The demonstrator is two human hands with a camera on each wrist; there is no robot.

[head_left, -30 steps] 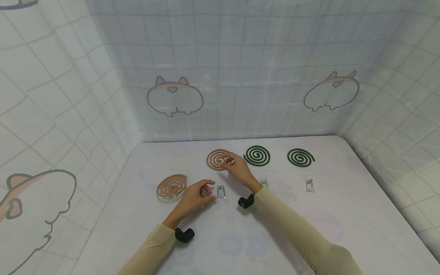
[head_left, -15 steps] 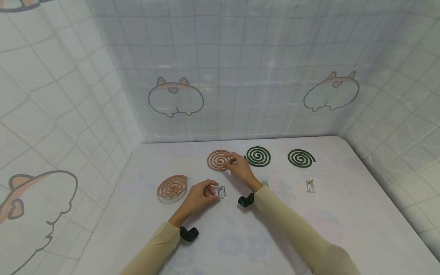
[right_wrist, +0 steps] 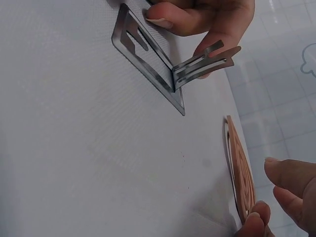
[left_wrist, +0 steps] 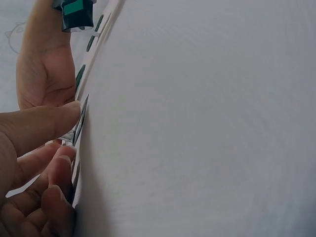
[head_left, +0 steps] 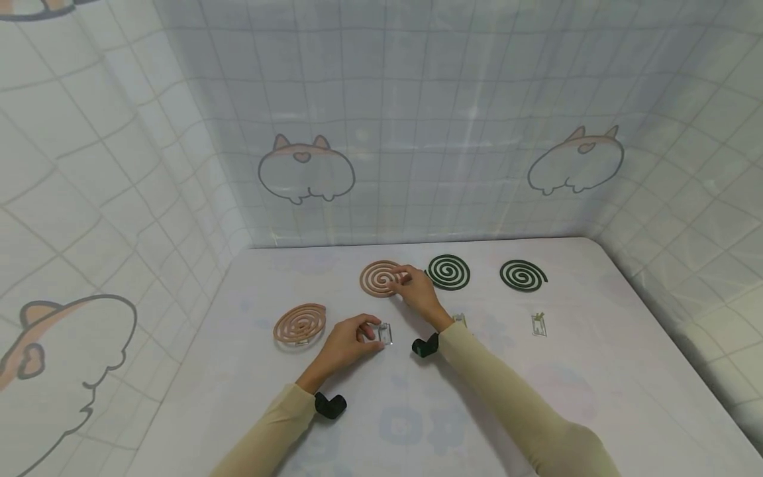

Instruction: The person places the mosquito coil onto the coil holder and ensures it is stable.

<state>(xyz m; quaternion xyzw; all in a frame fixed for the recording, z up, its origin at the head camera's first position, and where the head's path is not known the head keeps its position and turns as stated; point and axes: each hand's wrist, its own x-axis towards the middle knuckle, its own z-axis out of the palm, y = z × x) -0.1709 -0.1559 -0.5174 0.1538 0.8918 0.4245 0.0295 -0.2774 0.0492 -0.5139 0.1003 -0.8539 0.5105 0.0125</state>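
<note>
My left hand (head_left: pixel 342 344) holds a small metal mosquito coil stand (head_left: pixel 385 333) at the middle of the table, its thumb and fingers on opposite sides. Seen in the right wrist view, the stand's bent tabs (right_wrist: pixel 217 65) point up from its flat frame. Beyond it, my right hand (head_left: pixel 418 291) reaches over the right part of a brown mosquito coil (head_left: pixel 373 278) lying flat. In the right wrist view the lower fingertips (right_wrist: pixel 254 222) are right at this coil's edge (right_wrist: pixel 240 173), while the upper fingers stand apart from it.
Another brown coil (head_left: pixel 298 322) sits tilted on a stand at the left. Two green coils, one nearer the middle (head_left: pixel 448 272) and one to the right (head_left: pixel 522 275), lie at the back. Another stand (head_left: pixel 539 325) is at the right; one more (head_left: pixel 459 318) is partly behind the right wrist.
My left hand has moved slightly right and come around the stand. The right hand has stayed over the brown coil with little change.
</note>
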